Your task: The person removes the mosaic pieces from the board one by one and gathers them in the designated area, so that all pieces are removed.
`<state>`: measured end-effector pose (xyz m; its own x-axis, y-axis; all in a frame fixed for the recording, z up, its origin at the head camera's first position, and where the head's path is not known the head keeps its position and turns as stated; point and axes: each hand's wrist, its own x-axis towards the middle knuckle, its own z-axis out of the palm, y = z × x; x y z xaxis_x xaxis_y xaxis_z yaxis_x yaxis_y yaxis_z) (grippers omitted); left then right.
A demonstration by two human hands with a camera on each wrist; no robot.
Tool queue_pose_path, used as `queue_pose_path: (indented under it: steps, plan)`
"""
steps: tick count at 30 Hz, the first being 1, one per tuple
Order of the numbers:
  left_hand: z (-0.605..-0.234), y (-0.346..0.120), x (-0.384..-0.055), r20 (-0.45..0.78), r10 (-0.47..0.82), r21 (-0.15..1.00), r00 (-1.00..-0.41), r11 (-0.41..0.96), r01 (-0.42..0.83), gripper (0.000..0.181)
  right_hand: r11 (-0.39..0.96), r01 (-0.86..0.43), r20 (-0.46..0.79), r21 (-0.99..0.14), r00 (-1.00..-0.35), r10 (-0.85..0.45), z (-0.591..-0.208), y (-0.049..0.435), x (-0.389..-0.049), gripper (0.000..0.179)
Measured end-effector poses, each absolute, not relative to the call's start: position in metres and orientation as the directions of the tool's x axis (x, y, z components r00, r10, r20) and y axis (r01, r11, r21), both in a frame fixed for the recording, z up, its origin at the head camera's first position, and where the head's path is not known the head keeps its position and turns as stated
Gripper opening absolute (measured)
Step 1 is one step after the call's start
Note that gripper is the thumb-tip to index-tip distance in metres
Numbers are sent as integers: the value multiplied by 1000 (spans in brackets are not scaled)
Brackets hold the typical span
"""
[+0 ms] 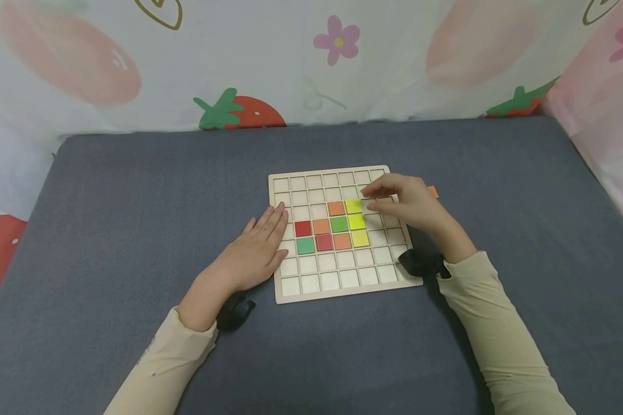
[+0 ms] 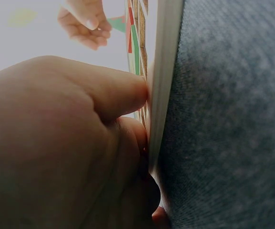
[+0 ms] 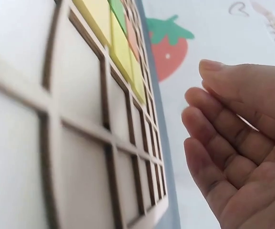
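A pale wooden grid board (image 1: 337,295) lies on the table, with several coloured square tiles set in its middle cells. Among them are a red tile (image 1: 303,229), a green tile (image 1: 338,224), an orange tile (image 1: 336,208) and a yellow tile (image 1: 353,206). My left hand (image 1: 251,253) rests flat on the board's left edge, fingers extended; in the left wrist view its thumb touches the rim. Over the upper right cells hovers my right hand (image 1: 415,202), fingers loosely bent. The right wrist view shows that hand (image 3: 242,138) apart from the board, nothing between thumb and fingers.
A small orange piece (image 1: 433,191) shows just behind the right hand, partly hidden. Dark grey cloth covers the table (image 1: 135,230). Behind it hangs a white curtain (image 1: 291,69) printed with strawberries and flowers. A black wrist camera (image 1: 420,262) overlaps the board's right edge.
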<state>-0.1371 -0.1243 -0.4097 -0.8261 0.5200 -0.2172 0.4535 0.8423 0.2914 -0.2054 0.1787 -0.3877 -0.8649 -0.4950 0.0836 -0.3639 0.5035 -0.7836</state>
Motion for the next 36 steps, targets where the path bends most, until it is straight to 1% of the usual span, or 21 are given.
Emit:
queue_pose_path:
  steps: [3, 10, 16, 29, 36]
  plan:
    - [-409, -125, -137, -216, 518, 292, -828, 844, 451, 69, 507, -354, 69, -786, -865, -497, -389, 173, -205, 23]
    - [-409, -125, -138, -231, 519, 295, -823, 844, 449, 69, 514, -377, 81, -770, -857, -509, -392, 167, -204, 22]
    - [-407, -122, -139, -251, 525, 292, -813, 842, 453, 69, 541, -367, 42, -757, -853, -520, -392, 164, -205, 25]
    - [-406, -124, -138, -231, 518, 282, -824, 846, 452, 68, 565, -332, -40, -755, -837, -546, -394, 146, -220, 30]
    - [-406, -125, -136, -227, 513, 288, -827, 847, 447, 68, 577, -344, -47, -740, -830, -556, -396, 139, -224, 29]
